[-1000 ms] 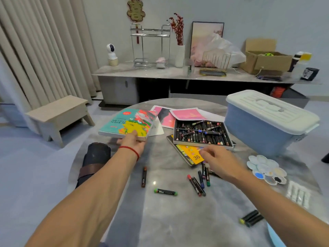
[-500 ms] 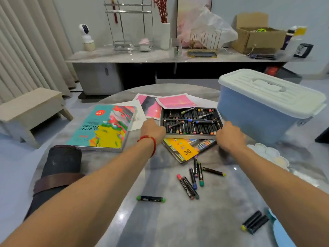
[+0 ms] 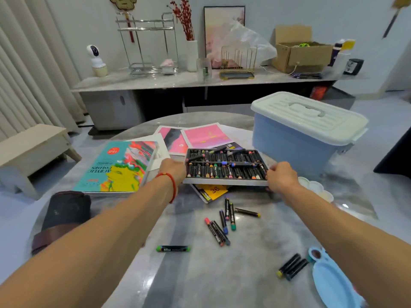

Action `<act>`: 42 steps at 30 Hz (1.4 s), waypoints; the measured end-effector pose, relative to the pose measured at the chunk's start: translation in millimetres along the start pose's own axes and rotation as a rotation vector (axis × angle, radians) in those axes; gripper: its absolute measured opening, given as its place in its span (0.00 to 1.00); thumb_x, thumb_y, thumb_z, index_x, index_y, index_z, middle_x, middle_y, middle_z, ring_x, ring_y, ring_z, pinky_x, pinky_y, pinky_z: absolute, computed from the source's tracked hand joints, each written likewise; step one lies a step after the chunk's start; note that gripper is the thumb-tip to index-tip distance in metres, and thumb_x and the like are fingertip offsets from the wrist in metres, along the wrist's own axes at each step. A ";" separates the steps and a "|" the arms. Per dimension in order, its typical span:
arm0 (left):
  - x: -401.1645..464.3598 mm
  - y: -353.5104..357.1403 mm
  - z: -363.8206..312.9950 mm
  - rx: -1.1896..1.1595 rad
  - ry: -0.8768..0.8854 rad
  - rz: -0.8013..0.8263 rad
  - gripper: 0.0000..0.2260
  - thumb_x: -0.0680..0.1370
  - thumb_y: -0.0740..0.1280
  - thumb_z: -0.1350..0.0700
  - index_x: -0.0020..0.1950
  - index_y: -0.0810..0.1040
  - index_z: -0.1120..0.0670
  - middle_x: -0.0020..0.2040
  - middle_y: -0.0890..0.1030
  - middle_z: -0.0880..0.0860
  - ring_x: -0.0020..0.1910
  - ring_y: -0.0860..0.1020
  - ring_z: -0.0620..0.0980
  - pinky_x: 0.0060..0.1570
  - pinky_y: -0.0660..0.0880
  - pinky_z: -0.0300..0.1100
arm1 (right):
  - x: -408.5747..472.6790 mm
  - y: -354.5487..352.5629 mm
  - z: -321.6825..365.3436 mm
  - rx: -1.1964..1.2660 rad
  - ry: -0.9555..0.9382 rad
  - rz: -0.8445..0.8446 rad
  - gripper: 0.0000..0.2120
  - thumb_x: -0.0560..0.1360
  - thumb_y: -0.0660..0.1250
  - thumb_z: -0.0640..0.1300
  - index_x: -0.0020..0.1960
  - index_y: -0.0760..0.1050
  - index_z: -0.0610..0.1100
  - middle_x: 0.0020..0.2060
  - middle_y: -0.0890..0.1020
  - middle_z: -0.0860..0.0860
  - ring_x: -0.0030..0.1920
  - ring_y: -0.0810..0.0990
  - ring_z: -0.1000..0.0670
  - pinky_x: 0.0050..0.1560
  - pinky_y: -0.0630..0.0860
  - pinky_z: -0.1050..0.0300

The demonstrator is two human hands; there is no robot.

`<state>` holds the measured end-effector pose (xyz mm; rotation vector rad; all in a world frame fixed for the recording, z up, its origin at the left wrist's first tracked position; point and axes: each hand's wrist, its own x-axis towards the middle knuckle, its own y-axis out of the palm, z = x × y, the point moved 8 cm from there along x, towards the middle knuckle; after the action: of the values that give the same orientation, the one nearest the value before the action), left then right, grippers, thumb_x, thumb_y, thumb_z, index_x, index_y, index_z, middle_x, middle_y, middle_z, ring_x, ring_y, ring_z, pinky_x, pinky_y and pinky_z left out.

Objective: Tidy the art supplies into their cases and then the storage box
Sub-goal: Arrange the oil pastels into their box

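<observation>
An open crayon tray (image 3: pixel 225 180) full of dark-wrapped oil pastels sits mid-table, tilted slightly over its yellow-and-black lid (image 3: pixel 211 191). My left hand (image 3: pixel 173 169) grips the tray's left end and my right hand (image 3: pixel 280 176) grips its right end. Several loose pastels (image 3: pixel 224 221) lie on the table just in front, a green-tipped one (image 3: pixel 173 248) lies nearer me, and two more (image 3: pixel 291 266) rest at the right. The blue storage box (image 3: pixel 295 143) with a closed white lid stands at the right rear.
An acrylic paint set box (image 3: pixel 115 167) lies at the left, pink paintings (image 3: pixel 200 136) behind the tray. A dark rolled brush case (image 3: pixel 64 214) sits at the near left. A white palette (image 3: pixel 315 187) and a blue palette (image 3: pixel 333 283) lie at the right.
My left hand left the acrylic box and my right hand left the loose pastels; both reached forward and took hold of the crayon tray's ends, which now sits slightly raised.
</observation>
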<state>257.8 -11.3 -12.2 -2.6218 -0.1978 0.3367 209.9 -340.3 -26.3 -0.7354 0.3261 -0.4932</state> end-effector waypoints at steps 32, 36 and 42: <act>-247.0 -80.8 131.9 0.330 -0.202 0.726 0.11 0.76 0.74 0.60 0.49 0.82 0.69 0.41 0.85 0.63 0.39 0.84 0.57 0.46 0.83 0.49 | -304.3 -65.7 -79.0 -0.074 -0.301 0.449 0.14 0.73 0.74 0.33 0.48 0.80 0.51 0.35 0.86 0.53 0.36 0.85 0.54 0.44 0.81 0.59; -239.1 -79.7 137.2 0.514 -0.189 0.678 0.15 0.79 0.70 0.53 0.47 0.83 0.66 0.38 0.86 0.59 0.36 0.84 0.55 0.42 0.83 0.47 | -304.9 -46.8 -82.7 -0.197 -0.312 0.492 0.09 0.72 0.74 0.37 0.43 0.80 0.51 0.35 0.83 0.61 0.33 0.81 0.59 0.38 0.77 0.66; -191.3 -88.6 104.0 0.873 0.097 0.384 0.19 0.78 0.65 0.45 0.37 0.79 0.59 0.31 0.82 0.54 0.34 0.83 0.54 0.38 0.81 0.44 | -264.9 -33.6 -54.2 -0.567 -0.523 0.399 0.08 0.77 0.65 0.52 0.52 0.77 0.50 0.46 0.81 0.53 0.44 0.78 0.53 0.50 0.76 0.52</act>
<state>39.1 74.6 -19.3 -1.7820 0.4086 0.3240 -46.8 -250.3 -10.9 -1.2795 0.1088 0.1925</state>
